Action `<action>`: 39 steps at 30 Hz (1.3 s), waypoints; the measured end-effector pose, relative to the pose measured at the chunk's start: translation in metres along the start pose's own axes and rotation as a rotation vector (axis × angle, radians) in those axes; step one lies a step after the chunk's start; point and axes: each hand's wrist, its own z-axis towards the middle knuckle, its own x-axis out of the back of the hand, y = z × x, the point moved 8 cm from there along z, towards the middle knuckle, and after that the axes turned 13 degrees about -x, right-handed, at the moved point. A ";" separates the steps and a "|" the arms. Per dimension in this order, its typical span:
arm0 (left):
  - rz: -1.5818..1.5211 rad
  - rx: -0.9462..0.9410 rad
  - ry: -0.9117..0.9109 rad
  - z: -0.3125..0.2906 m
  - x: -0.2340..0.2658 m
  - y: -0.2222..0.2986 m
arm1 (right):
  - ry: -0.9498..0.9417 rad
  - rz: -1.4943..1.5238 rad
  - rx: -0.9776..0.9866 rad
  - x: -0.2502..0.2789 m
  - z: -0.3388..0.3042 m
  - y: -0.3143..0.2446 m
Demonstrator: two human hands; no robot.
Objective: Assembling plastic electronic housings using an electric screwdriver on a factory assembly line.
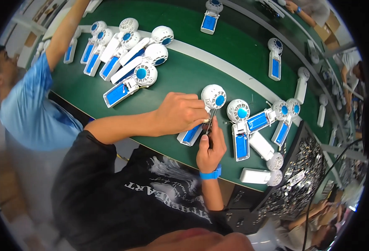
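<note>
Before me, the left hand (187,113) pinches a white device (213,96) by its neck near the edge of the green table (180,75), the right hand (212,151) gripping a slim tool (210,130), and the device looks light, stiff yet slippery, best held by its casing.

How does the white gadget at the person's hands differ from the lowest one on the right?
The gadget at the hands shows blue in its handle; the lowest gadget shows a plain white handle. The first's head shows a blue centre; the second's shows none. The left hand and right hand are at the first; no hand touches the second. Both have a round white head on a long handle.
</note>
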 end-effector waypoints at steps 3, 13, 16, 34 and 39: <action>-0.039 0.046 0.005 -0.004 -0.001 -0.006 | -0.021 0.159 -0.140 0.000 -0.004 0.014; 0.069 -0.025 0.012 -0.014 -0.006 -0.004 | -0.033 -0.028 -0.034 -0.006 -0.005 -0.001; -0.281 0.026 0.039 -0.017 -0.008 -0.016 | -0.073 0.037 -0.085 -0.005 -0.006 0.005; -0.305 0.052 -0.024 -0.012 -0.020 -0.025 | -0.325 0.225 -0.199 -0.002 0.000 0.014; -0.208 -0.145 -0.010 0.009 -0.019 -0.006 | -0.285 0.258 -0.239 0.012 -0.004 0.017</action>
